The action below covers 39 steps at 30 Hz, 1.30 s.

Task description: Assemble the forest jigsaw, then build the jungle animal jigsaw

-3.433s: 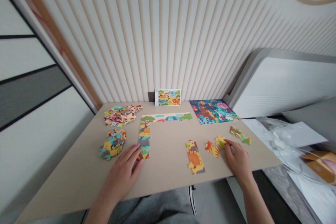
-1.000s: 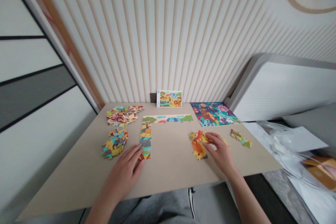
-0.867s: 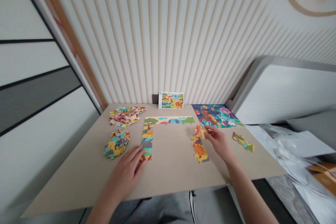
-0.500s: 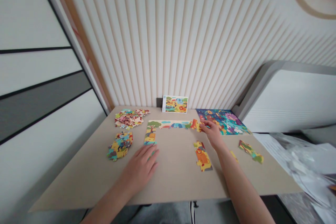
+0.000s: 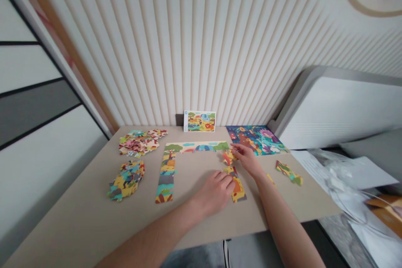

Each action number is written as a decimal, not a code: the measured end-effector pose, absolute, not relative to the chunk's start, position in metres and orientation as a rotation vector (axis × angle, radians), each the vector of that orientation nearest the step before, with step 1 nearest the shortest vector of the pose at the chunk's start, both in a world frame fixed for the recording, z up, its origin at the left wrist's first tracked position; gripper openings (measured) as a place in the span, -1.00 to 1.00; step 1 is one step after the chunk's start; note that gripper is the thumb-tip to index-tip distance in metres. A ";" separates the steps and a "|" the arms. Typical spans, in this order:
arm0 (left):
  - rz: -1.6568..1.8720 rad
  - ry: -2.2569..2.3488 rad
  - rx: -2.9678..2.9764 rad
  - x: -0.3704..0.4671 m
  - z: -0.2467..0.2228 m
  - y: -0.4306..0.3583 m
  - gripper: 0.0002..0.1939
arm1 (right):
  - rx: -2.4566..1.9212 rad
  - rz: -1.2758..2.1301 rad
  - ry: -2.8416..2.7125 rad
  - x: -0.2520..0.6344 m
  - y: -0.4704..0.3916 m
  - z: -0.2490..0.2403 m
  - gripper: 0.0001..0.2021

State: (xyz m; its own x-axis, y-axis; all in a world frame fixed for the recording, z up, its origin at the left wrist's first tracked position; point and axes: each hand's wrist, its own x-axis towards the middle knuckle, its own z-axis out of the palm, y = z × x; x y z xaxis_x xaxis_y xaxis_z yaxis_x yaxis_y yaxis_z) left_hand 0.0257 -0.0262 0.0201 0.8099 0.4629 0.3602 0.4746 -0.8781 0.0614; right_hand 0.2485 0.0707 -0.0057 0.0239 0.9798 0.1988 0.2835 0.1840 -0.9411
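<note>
My right hand (image 5: 246,159) pinches an orange and yellow puzzle piece (image 5: 228,158) just below the top right corner of a partly joined jigsaw border (image 5: 165,178). My left hand (image 5: 216,192) reaches across the table with curled fingers on a joined strip of puzzle pieces (image 5: 239,194) showing a lion, covering its left side. The border's top row and left column form an angle, with a tree, a rainbow and an elephant along the top. The held piece sits close above the lion strip; whether they touch I cannot tell.
Loose puzzle pieces lie in two piles, one at the back left (image 5: 141,142) and one nearer (image 5: 127,180). A picture box (image 5: 200,121) leans on the ribbed wall. A dark blue finished puzzle (image 5: 259,140) and a short green strip (image 5: 289,173) lie at the right.
My left hand has left the border's left column and moved right onto the lion strip. My right hand has brought the orange piece down slightly from the top row's end. The view has shifted.
</note>
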 end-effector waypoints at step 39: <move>-0.627 -0.672 -3.116 0.019 0.011 -0.044 -0.82 | -1.124 0.951 -1.939 0.211 0.049 0.010 -0.71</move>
State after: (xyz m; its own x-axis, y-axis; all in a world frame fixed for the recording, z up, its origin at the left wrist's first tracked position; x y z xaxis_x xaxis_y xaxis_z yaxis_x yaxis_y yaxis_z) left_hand 0.0187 -0.0441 0.0105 0.8404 0.4163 0.3471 0.3750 -0.9089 0.1823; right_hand 0.2112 0.0487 0.0104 -0.3851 0.9010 0.1998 0.3939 0.3562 -0.8473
